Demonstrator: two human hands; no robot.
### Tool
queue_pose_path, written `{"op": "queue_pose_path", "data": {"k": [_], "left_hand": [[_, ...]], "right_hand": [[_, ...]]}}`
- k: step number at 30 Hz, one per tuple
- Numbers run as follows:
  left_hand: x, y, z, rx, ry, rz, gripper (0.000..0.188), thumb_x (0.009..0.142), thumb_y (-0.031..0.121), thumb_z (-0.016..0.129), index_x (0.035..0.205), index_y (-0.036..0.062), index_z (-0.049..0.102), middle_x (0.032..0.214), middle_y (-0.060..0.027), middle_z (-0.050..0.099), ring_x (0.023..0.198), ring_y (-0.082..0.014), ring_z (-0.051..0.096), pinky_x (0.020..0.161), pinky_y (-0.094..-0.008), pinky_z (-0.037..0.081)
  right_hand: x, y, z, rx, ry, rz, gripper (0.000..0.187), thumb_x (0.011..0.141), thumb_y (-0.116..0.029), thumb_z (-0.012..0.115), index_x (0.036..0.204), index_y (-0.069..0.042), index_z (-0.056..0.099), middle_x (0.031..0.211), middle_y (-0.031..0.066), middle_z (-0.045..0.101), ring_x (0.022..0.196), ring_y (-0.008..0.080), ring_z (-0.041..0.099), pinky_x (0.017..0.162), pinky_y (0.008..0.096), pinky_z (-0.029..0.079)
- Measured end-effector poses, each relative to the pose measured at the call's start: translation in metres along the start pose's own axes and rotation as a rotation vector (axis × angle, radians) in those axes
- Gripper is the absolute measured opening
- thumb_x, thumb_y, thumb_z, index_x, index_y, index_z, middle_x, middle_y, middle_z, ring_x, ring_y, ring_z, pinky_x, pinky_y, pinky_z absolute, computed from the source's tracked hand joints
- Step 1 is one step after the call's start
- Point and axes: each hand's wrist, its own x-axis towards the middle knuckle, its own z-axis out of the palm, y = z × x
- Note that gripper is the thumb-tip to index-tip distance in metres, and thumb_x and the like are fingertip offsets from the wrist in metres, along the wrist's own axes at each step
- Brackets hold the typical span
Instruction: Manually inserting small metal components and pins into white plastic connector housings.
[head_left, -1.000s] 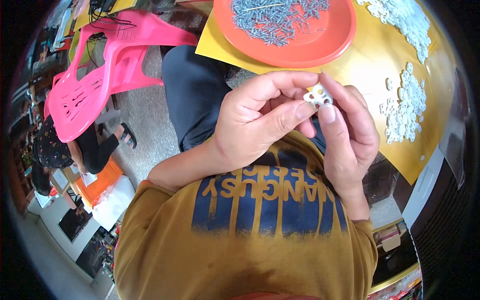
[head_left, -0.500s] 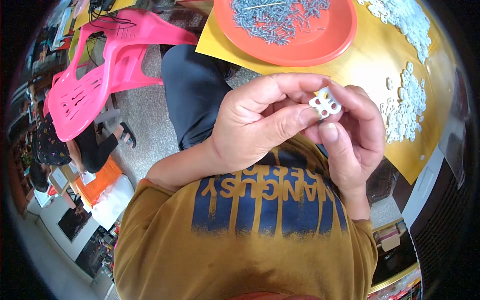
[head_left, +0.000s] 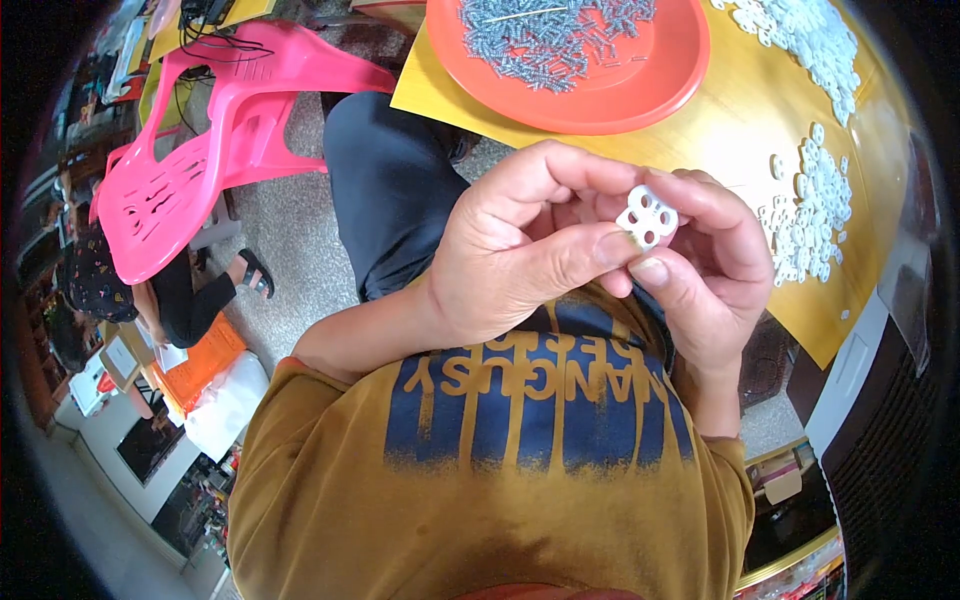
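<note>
Between my two hands, in front of my chest, is a small white plastic piece with several round holes. My left hand pinches its left side between thumb and forefinger. On the other side my right hand grips it too, its thumb under the lower edge and its forefinger along the top. The other fingers of both hands curl behind the piece, and whether they hold anything else is hidden.
A red-orange plastic basin full of small metal springs stands on the yellow table. White plastic pieces lie in piles at the right. A pink plastic chair stands at the left, with another person beyond it.
The white piece has turned so its holed face shows more fully. My right thumb has come up close to its lower edge and my left thumb.
</note>
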Motion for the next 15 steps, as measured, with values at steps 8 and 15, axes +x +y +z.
{"op": "queue_pose_path", "data": {"k": [8,15], "left_hand": [[-0.0017,0.0025,-0.0044,-0.036,-0.044,-0.012,0.025,0.084,0.001,0.05,0.108,-0.0009,0.045,0.094,-0.0102,0.055,0.07,-0.0117,0.058,0.064,-0.0224,0.05],[0.0003,0.0037,-0.0016,-0.042,-0.032,-0.046,0.025,0.085,0.002,0.048,0.109,-0.0013,0.044,0.093,-0.011,0.055,0.072,-0.0131,0.059,0.065,-0.0232,0.051]], "right_hand": [[0.0044,0.0026,-0.0037,-0.186,-0.04,-0.111,0.037,0.071,0.004,0.061,0.107,0.005,0.052,0.087,0.0082,0.054,0.076,0.013,0.051,0.068,0.0231,0.04],[0.0046,0.0008,-0.0036,-0.344,-0.022,-0.189,0.035,0.072,0.001,0.059,0.106,0.005,0.053,0.086,0.0094,0.055,0.073,0.0139,0.051,0.066,0.0234,0.041]]}}
